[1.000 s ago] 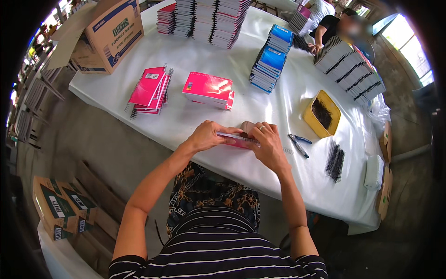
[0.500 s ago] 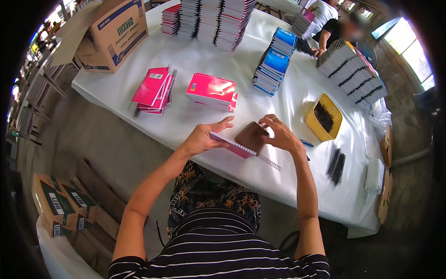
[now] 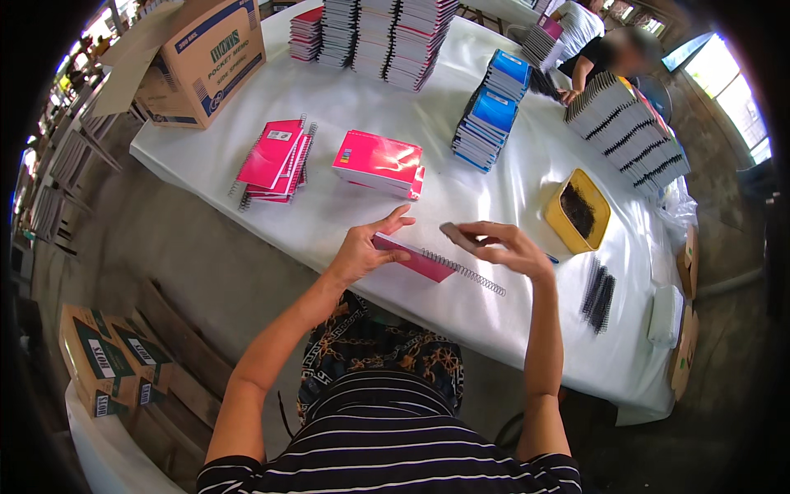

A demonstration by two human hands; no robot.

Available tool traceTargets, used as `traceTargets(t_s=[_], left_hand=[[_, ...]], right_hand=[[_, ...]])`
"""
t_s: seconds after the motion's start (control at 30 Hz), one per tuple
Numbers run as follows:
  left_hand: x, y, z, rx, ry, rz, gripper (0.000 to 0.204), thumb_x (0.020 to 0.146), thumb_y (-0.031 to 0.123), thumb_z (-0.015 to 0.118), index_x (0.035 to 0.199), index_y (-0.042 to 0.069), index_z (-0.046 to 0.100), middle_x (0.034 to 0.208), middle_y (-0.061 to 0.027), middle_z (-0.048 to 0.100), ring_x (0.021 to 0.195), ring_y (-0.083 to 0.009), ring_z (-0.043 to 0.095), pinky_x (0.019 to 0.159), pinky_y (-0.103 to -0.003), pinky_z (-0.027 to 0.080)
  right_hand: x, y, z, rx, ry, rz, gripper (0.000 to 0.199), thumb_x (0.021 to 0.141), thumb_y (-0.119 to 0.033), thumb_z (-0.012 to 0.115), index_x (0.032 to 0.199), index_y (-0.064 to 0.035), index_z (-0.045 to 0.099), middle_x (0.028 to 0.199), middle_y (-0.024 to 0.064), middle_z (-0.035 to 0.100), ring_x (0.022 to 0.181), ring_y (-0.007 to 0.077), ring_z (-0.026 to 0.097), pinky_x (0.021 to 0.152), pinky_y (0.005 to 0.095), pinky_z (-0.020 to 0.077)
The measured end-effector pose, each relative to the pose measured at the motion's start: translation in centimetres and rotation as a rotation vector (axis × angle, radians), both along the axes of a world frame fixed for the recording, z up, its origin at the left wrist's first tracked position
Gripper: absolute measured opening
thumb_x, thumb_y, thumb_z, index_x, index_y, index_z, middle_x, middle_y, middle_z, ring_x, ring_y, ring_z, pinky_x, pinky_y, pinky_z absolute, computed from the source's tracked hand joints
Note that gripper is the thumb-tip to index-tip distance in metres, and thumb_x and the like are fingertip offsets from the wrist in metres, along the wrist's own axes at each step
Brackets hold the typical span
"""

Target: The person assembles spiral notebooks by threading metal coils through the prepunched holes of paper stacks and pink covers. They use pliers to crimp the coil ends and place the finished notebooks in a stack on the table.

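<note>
Left hand (image 3: 362, 251) pinches the near end of a pink spiral notebook (image 3: 415, 259), thumb on top and the other fingers partly spread, holding it just above the near edge of the white-covered table (image 3: 346, 90). Right hand (image 3: 506, 247) is lifted beside the notebook's far end, fingers loosely curled around a small dark flat piece (image 3: 455, 236); I cannot tell what that piece is.

The notebook looks light and thin, with a card cover that would bend if gripped at one corner. Its wire coil (image 3: 469, 274) runs along the edge toward the right hand and juts past the cover, so it would probably snag or deform; the flat cover away from the coil seems the safer hold.

Beyond the notebook lie two low piles of pink notebooks: a fanned one (image 3: 276, 156) to its left and a squared one (image 3: 380, 163) straight behind. Farther back stand two stacks of blue notebooks (image 3: 492, 111). Right of the notebook sits one yellow tray (image 3: 580, 210) of dark bits, with a bundle of black coils (image 3: 599, 290) near it. One cardboard box (image 3: 197, 62) stands at the far left corner.
</note>
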State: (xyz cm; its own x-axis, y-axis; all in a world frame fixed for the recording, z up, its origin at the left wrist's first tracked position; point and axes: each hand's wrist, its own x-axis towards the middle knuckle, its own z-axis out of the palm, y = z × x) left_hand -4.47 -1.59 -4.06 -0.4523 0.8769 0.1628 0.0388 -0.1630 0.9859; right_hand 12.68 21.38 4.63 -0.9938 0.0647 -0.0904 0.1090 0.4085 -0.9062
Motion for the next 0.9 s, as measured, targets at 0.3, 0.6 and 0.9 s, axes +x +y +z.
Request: traceTargets(t_s=[0.3,0.6,0.9], left_hand=[[0.3,0.6,0.0,0.04,0.084,0.108,0.084,0.073,0.022,0.083,0.145,0.012,0.042,0.13,-0.0099,0.061,0.115,-0.0119,0.054,0.099,-0.03,0.044],[0.3,0.3,-0.3,-0.08,-0.023,-0.05,0.07,0.079,0.01,0.079,0.141,0.007,0.047,0.131,-0.01,0.059,0.108,-0.0091,0.056,0.093,-0.027,0.05],[-0.1,0.7,-0.6,-0.076,-0.047,-0.074,0.069,0.077,0.002,0.077,0.139,0.006,0.048,0.133,-0.0107,0.058,0.11,-0.0098,0.055,0.094,-0.026,0.05]], right_hand=[[-0.7,-0.3,0.4,-0.02,-0.195,0.13,0.053,0.077,-0.032,0.056,0.118,-0.0003,0.066,0.116,0.0131,0.064,0.103,0.0224,0.058,0.095,0.0322,0.0435],[-1.3,-1.6,-0.2,0.067,-0.262,0.071,0.055,0.08,-0.033,0.057,0.122,0.0023,0.063,0.12,0.014,0.062,0.102,0.0235,0.059,0.094,0.0311,0.0437],[-0.7,-0.7,-0.5,0.06,-0.087,0.166,0.053,0.081,-0.035,0.059,0.124,-0.0066,0.064,0.117,0.0124,0.062,0.105,0.0255,0.057,0.094,0.0371,0.0438]])
